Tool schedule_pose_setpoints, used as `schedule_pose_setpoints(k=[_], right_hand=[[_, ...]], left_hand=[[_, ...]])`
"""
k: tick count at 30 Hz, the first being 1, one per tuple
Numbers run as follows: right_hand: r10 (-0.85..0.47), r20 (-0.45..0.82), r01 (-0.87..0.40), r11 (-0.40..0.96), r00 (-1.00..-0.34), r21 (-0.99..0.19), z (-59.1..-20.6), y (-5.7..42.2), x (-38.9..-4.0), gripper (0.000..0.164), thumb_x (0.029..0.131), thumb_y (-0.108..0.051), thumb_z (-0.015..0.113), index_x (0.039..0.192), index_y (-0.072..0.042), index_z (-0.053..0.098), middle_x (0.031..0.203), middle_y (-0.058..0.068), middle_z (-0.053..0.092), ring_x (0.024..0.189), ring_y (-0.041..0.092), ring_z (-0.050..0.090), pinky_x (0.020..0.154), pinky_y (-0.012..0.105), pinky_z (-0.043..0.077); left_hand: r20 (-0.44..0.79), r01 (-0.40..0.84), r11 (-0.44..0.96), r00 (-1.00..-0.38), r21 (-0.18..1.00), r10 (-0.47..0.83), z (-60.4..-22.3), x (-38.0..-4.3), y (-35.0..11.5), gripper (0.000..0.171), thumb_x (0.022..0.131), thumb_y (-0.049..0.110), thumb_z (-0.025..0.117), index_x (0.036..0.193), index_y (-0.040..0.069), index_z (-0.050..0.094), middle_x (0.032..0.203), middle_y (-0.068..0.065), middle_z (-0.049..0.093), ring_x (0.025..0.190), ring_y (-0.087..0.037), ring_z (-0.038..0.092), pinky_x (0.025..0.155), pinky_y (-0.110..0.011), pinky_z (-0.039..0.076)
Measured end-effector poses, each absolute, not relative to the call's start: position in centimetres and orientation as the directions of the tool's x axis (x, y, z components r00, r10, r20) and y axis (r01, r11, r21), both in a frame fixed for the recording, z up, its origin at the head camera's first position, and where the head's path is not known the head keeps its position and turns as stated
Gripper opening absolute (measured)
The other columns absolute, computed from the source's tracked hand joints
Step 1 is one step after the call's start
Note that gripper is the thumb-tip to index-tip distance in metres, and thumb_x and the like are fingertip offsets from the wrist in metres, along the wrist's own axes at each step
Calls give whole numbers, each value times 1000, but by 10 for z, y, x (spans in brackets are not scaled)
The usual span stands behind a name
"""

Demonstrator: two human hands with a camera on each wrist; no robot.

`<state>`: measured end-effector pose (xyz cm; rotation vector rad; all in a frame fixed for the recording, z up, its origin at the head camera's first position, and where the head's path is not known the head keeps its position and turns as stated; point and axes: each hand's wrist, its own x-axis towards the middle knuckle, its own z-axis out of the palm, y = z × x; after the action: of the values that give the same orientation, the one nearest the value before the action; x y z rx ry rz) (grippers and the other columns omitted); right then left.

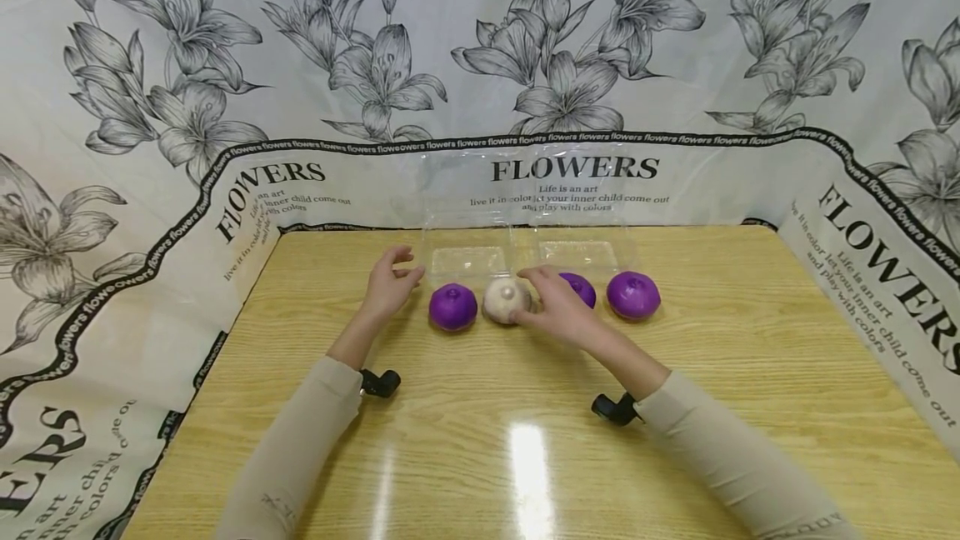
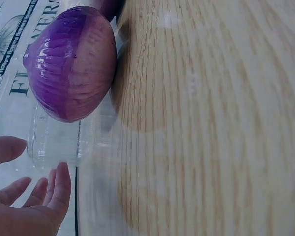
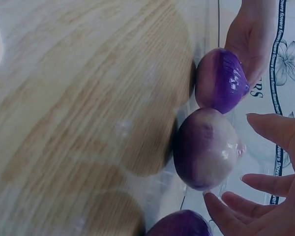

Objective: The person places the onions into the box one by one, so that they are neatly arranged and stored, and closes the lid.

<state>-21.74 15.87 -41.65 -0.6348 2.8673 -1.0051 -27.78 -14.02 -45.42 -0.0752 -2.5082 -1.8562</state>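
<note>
In the head view a row of onion-shaped vegetables lies on the table. The leftmost is a purple onion (image 1: 453, 307), and beside it sits a white onion (image 1: 504, 302), whose purple underside shows in the right wrist view. My right hand (image 1: 561, 303) is spread at the white onion, one fingertip close to its side and the thumb apart from it. Partly behind that hand is another purple onion (image 1: 580, 290); one more purple onion (image 1: 633, 296) lies at the right. My left hand (image 1: 391, 282), fingers loosely bent and holding nothing, hovers left of the leftmost onion.
Behind the row stand two clear plastic boxes, a left box (image 1: 468, 260) and a right box (image 1: 577, 255), with transparent lids raised at the back. A flower-printed cloth (image 1: 405, 182) walls the wooden table (image 1: 465, 440) at the back and sides.
</note>
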Motion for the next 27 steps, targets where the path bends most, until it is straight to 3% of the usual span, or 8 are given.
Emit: schedule_pose_setpoints(k=[6,13,20,27], right_hand=[[-358,67,-326,739,-931,-590,-423,151,-218,71,91,-25,79,149,0,46,146,24,46,128,42,54,110,57,49],[-347,88,-334,754,-934,-565,-427,144,-213,69,91,-27,79,147,-2,48,144,22,49,125,40,55,107,56,52],[-337,109,-339,760,-935,-555,-429,141,-212,68,90,-27,80,146,-3,50,141,21,51,122,39,57,104,54,54],[-329,93,-322,763,-940,-561,-429,135,-213,70,89,-29,81,146,-4,50,140,20,51,121,38,57,103,55,54]], left_hand=[[7,10,209,-1000,978,13,-455,-281,-138,51,102,4,61,147,-8,42,140,-27,49,119,-40,60,98,-44,61],[-37,-37,105,-999,994,-3,-458,-283,-133,47,102,0,58,145,-12,43,136,-29,49,107,-33,62,92,-37,63],[-90,-91,27,-995,995,-36,-458,-284,-128,44,101,-1,58,142,-14,46,125,-21,53,107,-36,62,85,-30,65],[-92,-92,-4,-994,996,-63,-457,-286,-128,43,99,-6,59,139,-17,48,118,-19,54,96,-34,64,81,-28,65]])
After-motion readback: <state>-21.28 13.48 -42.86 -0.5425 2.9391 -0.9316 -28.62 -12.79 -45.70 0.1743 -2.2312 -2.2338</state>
